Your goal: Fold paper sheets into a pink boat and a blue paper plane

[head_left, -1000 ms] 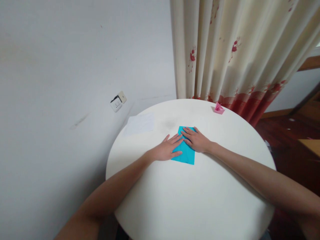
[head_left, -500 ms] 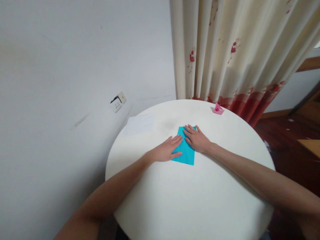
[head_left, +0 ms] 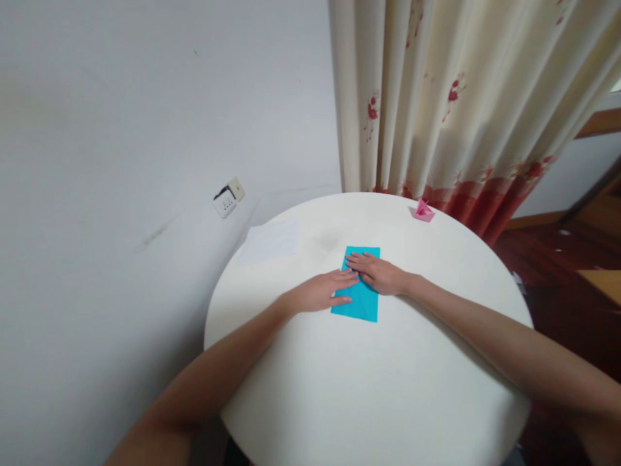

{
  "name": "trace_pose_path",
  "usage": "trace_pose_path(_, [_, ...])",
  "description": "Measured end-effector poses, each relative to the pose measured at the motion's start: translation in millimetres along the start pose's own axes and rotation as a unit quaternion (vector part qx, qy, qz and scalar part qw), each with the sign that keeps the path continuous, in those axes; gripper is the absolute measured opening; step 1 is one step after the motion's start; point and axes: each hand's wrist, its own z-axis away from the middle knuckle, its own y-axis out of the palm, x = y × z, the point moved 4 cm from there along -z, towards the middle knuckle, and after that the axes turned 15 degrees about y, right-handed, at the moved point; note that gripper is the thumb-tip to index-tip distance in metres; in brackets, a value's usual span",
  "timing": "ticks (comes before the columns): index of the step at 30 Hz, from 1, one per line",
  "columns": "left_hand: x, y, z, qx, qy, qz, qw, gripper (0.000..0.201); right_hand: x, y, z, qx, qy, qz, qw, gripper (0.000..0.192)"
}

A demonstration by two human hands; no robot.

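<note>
A blue sheet of paper (head_left: 361,308), seemingly folded into a rectangle, lies flat on the round white table (head_left: 378,388). My left hand (head_left: 326,290) rests over its left edge, with the fingers stretched out across the paper and the thumb apart below them. From the right, my right hand (head_left: 379,273) lies flat on the upper middle of the sheet, fingers extended leftward. The fingertips of both hands come close together or touch near the paper's left side. Parts of the sheet are hidden beneath the hands.
A white sheet of paper (head_left: 270,241) lies at the table's far left, by the wall. Near the far right edge sits a pink folded-paper piece (head_left: 424,211). A patterned curtain (head_left: 436,97) hangs behind the table, and a socket (head_left: 225,203) is on the wall.
My right hand has slid left over the paper, uncovering its top right corner. The left hand has shifted slightly, and the blue paper stays almost in place.
</note>
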Motion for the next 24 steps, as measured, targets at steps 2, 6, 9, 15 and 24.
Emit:
trace_pose_path(2, [-1,-0.8,1,0.007,-0.002,-0.004,1.0,0.06,-1,-2,0,0.002,-0.005,-0.007,1.0,0.052])
trace_pose_path(6, [-4,-1.9,1,0.017,0.007,-0.012,1.0,0.059,-6,-2,-1,-0.032,0.03,0.006,0.999,0.053])
trace_pose_path(9, [-3,-0.9,0,0.014,0.005,-0.028,0.999,0.057,-9,0,-2,-0.048,0.064,0.031,0.996,0.054])
trace_pose_path(15, [12,2.3,2,-0.015,-0.07,-0.062,0.995,0.059,-13,-4,-1,-0.097,0.166,0.082,0.978,0.049])
trace_pose_path(24, [10,1.6,3,-0.015,-0.04,-0.032,0.999,0.056,-2,4,-1,-0.061,0.035,0.021,0.997,0.051])
